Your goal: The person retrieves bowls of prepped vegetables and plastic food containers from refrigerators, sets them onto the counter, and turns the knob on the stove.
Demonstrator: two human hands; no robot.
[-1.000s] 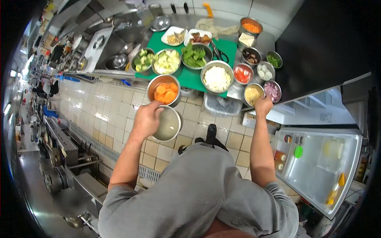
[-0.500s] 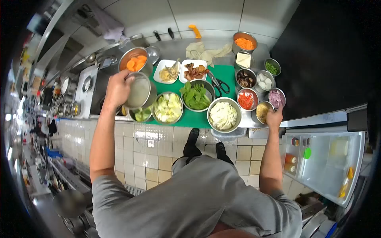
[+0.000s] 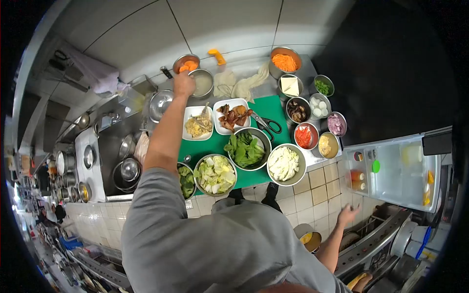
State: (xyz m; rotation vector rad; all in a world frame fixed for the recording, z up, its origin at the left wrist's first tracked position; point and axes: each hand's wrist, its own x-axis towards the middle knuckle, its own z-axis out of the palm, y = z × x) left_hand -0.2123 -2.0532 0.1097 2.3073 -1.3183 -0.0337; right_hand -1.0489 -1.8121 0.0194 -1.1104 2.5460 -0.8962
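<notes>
My left hand [image 3: 184, 84] is closed on the rims of two metal bowls at the back of the counter, one with carrot slices [image 3: 187, 64] and one with pale liquid [image 3: 201, 83]. My right hand [image 3: 349, 215] hangs over the floor at the right, fingers apart, holding nothing. On the green board [image 3: 193, 149] are two white dishes, the nearer to my left arm with a minced mix [image 3: 198, 126], the other with browned meat [image 3: 233, 117], and scissors [image 3: 266, 124]. Bowls of leafy greens [image 3: 246, 149], chopped cabbage [image 3: 215, 175] and shredded cabbage [image 3: 286, 165] line its front.
Small bowls of red pepper [image 3: 306, 136], minced garlic [image 3: 328, 145] and onion [image 3: 336, 124] stand at the counter's right. A sink [image 3: 110, 146] lies left. An open fridge door [image 3: 395, 171] juts out at right. A pot [image 3: 308, 238] sits low near my right arm.
My left hand has carried the carrot and liquid bowls to the back of the counter. My right hand has let go of the small bowls and moved down toward my right side.
</notes>
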